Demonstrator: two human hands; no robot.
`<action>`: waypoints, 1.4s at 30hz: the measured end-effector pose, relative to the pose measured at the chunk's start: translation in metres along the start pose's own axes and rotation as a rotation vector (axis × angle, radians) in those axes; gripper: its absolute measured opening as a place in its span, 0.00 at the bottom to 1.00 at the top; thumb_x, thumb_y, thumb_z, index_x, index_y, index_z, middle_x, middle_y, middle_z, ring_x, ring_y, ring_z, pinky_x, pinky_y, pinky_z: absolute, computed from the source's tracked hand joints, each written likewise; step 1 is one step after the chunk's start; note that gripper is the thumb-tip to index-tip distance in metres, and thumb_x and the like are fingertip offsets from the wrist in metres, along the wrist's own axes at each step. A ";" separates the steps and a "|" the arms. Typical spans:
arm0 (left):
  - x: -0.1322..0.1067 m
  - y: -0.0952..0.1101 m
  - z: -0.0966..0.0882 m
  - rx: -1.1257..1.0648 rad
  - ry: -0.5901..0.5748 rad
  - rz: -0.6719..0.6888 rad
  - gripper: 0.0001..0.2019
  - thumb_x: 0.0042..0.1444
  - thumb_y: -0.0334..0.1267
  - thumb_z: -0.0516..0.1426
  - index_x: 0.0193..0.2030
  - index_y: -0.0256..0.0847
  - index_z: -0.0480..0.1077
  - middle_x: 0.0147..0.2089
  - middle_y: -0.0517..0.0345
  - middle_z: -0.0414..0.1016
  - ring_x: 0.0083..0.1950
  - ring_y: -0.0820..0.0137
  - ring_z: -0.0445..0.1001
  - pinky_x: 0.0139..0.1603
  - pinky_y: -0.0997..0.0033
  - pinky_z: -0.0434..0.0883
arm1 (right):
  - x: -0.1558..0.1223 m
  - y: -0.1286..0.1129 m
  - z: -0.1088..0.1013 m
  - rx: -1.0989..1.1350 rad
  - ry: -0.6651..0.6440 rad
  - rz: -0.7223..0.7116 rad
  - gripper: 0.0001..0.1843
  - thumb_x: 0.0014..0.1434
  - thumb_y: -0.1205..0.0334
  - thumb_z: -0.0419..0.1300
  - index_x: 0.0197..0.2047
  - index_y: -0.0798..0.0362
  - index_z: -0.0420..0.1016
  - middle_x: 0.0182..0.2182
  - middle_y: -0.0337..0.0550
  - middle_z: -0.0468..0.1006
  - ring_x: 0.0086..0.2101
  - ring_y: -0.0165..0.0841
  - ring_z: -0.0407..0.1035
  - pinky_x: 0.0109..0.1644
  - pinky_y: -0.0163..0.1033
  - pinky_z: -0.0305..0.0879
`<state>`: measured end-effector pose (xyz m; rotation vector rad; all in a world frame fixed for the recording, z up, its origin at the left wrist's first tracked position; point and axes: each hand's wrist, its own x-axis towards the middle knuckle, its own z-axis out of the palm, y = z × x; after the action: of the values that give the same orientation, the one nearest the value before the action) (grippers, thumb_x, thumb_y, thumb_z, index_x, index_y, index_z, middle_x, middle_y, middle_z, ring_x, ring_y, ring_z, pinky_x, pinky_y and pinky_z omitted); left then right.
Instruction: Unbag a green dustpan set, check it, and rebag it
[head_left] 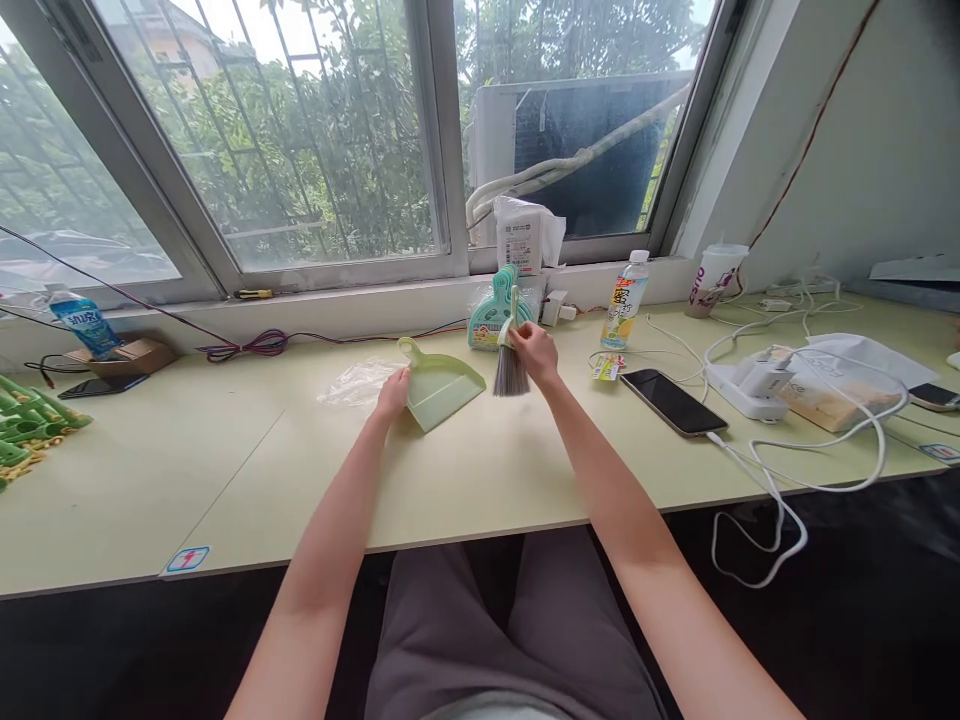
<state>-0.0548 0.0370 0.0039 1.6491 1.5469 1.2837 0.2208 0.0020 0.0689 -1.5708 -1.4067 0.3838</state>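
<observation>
A pale green dustpan (444,387) rests on the table with its wide edge towards the right and front. My left hand (393,391) grips its left side; the fingers are partly hidden behind it. In my right hand (535,352) is a small hand brush (511,372), held by its light green handle with the grey bristles pointing down. The bristle tips are at or just above the tabletop; I cannot tell which. Crumpled clear plastic (352,383) lies to the left of my left hand. Behind the brush, a packaged teal item (491,312) leans near the window ledge.
To the right stand a drink bottle (624,300), a lidded cup (715,282), a phone (673,402) on a white cable and a power strip (747,390). A blue-labelled bottle (86,322), bundled wires (247,346) and a green model (30,430) are on the left.
</observation>
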 end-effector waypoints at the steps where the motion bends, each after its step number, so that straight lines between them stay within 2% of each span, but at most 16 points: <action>1: 0.002 -0.003 -0.006 0.057 -0.006 -0.014 0.15 0.56 0.49 0.50 0.33 0.41 0.73 0.38 0.49 0.76 0.49 0.55 0.71 0.48 0.60 0.66 | 0.001 0.005 -0.002 -0.181 0.017 -0.010 0.13 0.59 0.51 0.56 0.35 0.52 0.72 0.37 0.47 0.76 0.41 0.40 0.70 0.43 0.39 0.62; 4: 0.001 -0.007 -0.013 0.231 -0.012 -0.013 0.10 0.51 0.45 0.55 0.30 0.42 0.72 0.41 0.47 0.77 0.54 0.52 0.68 0.51 0.59 0.64 | -0.001 0.024 0.004 -0.574 -0.058 -0.018 0.12 0.56 0.57 0.60 0.37 0.57 0.75 0.40 0.56 0.76 0.45 0.45 0.69 0.44 0.42 0.62; 7: -0.002 -0.007 -0.011 0.330 0.012 0.008 0.07 0.48 0.42 0.57 0.29 0.43 0.73 0.46 0.46 0.76 0.59 0.50 0.64 0.54 0.58 0.62 | -0.005 0.038 0.019 -0.726 -0.179 -0.014 0.13 0.56 0.59 0.61 0.40 0.60 0.76 0.41 0.62 0.75 0.46 0.48 0.68 0.44 0.43 0.63; 11: -0.004 -0.007 -0.010 0.425 0.007 0.049 0.10 0.50 0.45 0.55 0.30 0.43 0.73 0.47 0.44 0.76 0.57 0.49 0.65 0.53 0.56 0.62 | -0.006 0.044 0.025 -0.783 -0.206 -0.009 0.17 0.55 0.56 0.62 0.42 0.61 0.76 0.43 0.64 0.74 0.46 0.49 0.68 0.43 0.44 0.63; 15: -0.004 -0.005 -0.012 0.526 0.034 0.094 0.11 0.51 0.46 0.55 0.27 0.43 0.72 0.42 0.44 0.77 0.50 0.51 0.70 0.50 0.58 0.64 | -0.006 0.040 0.020 -0.789 -0.221 0.014 0.19 0.53 0.53 0.65 0.42 0.60 0.76 0.42 0.63 0.74 0.47 0.48 0.67 0.43 0.44 0.63; 19: -0.006 -0.002 -0.012 0.570 0.044 0.116 0.11 0.51 0.43 0.56 0.21 0.43 0.69 0.34 0.46 0.76 0.47 0.52 0.72 0.47 0.60 0.65 | -0.006 0.035 0.017 -0.802 -0.232 0.022 0.18 0.51 0.56 0.68 0.42 0.60 0.77 0.40 0.62 0.74 0.47 0.48 0.65 0.44 0.44 0.63; 22: -0.009 0.003 -0.007 0.619 0.023 0.151 0.12 0.53 0.41 0.54 0.21 0.43 0.68 0.32 0.46 0.76 0.44 0.53 0.72 0.45 0.60 0.65 | -0.007 0.032 0.016 -0.756 -0.178 -0.014 0.16 0.52 0.58 0.66 0.42 0.60 0.77 0.42 0.61 0.73 0.48 0.48 0.63 0.44 0.44 0.63; 25: -0.015 0.011 0.005 0.655 -0.046 0.168 0.12 0.55 0.40 0.52 0.23 0.43 0.69 0.33 0.47 0.75 0.42 0.54 0.72 0.43 0.60 0.65 | -0.010 0.026 0.020 -0.646 -0.150 -0.093 0.13 0.54 0.56 0.63 0.39 0.57 0.78 0.45 0.56 0.71 0.49 0.45 0.61 0.45 0.43 0.63; 27: -0.021 0.018 0.016 0.616 -0.132 0.201 0.12 0.56 0.41 0.52 0.25 0.43 0.70 0.34 0.49 0.75 0.40 0.56 0.72 0.41 0.61 0.66 | -0.014 0.020 0.025 -0.596 -0.192 -0.161 0.11 0.54 0.55 0.63 0.36 0.54 0.78 0.45 0.53 0.71 0.49 0.44 0.60 0.46 0.41 0.62; 31: -0.033 0.031 0.038 0.451 -0.391 0.424 0.14 0.59 0.44 0.50 0.29 0.43 0.73 0.37 0.52 0.75 0.38 0.62 0.71 0.42 0.65 0.67 | -0.026 0.009 0.037 -0.608 -0.290 -0.339 0.08 0.52 0.57 0.65 0.32 0.53 0.79 0.42 0.51 0.72 0.48 0.42 0.61 0.46 0.41 0.62; 33: -0.037 0.035 0.042 0.425 -0.443 0.520 0.16 0.61 0.43 0.47 0.30 0.43 0.73 0.37 0.52 0.74 0.40 0.62 0.70 0.44 0.64 0.66 | -0.028 0.006 0.039 -0.625 -0.302 -0.417 0.08 0.52 0.58 0.66 0.32 0.53 0.79 0.42 0.50 0.72 0.48 0.42 0.61 0.47 0.41 0.61; 35: -0.038 0.037 0.041 0.437 -0.418 0.569 0.14 0.60 0.41 0.49 0.31 0.43 0.74 0.36 0.52 0.74 0.42 0.61 0.70 0.46 0.63 0.66 | -0.027 0.006 0.037 -0.615 -0.327 -0.432 0.09 0.52 0.55 0.67 0.32 0.53 0.79 0.42 0.49 0.72 0.48 0.42 0.61 0.47 0.41 0.61; 38: -0.037 0.038 0.032 0.509 -0.295 0.631 0.05 0.55 0.35 0.56 0.36 0.43 0.74 0.38 0.50 0.72 0.45 0.58 0.68 0.50 0.59 0.64 | -0.023 0.007 0.031 -0.576 -0.404 -0.392 0.12 0.50 0.51 0.69 0.30 0.51 0.80 0.42 0.48 0.73 0.48 0.42 0.62 0.45 0.39 0.61; 42: -0.035 0.037 0.023 0.716 -0.126 0.746 0.14 0.52 0.33 0.60 0.46 0.43 0.70 0.48 0.48 0.69 0.52 0.55 0.64 0.53 0.56 0.63 | -0.022 0.006 0.028 -0.572 -0.478 -0.374 0.12 0.49 0.50 0.70 0.28 0.49 0.80 0.41 0.45 0.75 0.47 0.40 0.63 0.43 0.37 0.61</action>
<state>-0.0134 0.0009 0.0174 2.8945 1.4438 0.9324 0.1970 -0.0043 0.0424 -1.6628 -2.2895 0.1327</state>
